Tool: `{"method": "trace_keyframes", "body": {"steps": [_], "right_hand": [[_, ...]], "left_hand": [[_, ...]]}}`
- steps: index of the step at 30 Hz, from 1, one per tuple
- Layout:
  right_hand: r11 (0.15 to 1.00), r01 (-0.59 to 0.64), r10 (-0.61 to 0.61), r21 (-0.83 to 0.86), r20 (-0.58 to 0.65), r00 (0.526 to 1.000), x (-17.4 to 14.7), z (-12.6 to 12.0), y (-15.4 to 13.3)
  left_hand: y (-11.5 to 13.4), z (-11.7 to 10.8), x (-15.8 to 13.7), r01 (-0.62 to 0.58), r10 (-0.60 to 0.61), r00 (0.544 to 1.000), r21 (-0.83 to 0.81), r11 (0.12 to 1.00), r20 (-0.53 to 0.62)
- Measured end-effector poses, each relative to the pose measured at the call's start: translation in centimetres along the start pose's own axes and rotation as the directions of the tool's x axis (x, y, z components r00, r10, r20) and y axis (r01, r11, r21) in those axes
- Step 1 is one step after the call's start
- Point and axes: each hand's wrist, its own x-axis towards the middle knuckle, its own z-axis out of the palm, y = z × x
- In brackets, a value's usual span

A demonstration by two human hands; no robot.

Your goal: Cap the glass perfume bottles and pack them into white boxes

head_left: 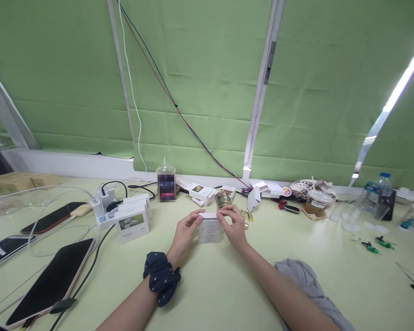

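A small white box (209, 233) with fine print on its facing side stands upright on the table in front of me. My left hand (185, 233) grips its upper left corner with thumb and fingers. At the upper right corner, my right hand (233, 226) pinches the top edge. Just behind the box is a clear container of patterned pieces (223, 198), partly hidden by my right hand. Small gold-coloured pieces (249, 216) lie right of that hand. A dark dotted scrunchie (162, 277) circles my left wrist.
White picture boxes (133, 223) stand at left beside a power strip (105, 214), cables and a tablet (51, 282). More boxes (203, 193) lie behind. To the right are a drink cup (316, 204), grey cloth (305, 287) and green-handled pieces (370, 248).
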Motion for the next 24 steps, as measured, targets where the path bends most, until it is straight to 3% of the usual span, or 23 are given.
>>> {"method": "trace_keyframes", "body": {"steps": [9, 14, 24], "right_hand": [[0.995, -0.082, 0.083, 0.054, -0.004, 0.997, -0.1, 0.0, -0.1], [0.99, -0.1, 0.097, 0.1, 0.04, 0.995, 0.0, 0.0, 0.2], [0.955, -0.186, 0.154, 0.232, 0.151, 0.976, 0.2, -0.1, 2.0]], "left_hand": [[0.0, 0.0, 0.0, -0.103, 0.11, 0.991, 0.089, 0.991, -0.076], [0.0, -0.1, 0.0, -0.177, 0.188, 0.98, 0.159, 0.971, -0.06], [-0.2, -0.2, 0.0, -0.185, 0.195, 0.979, 0.14, 0.973, -0.058]]}}
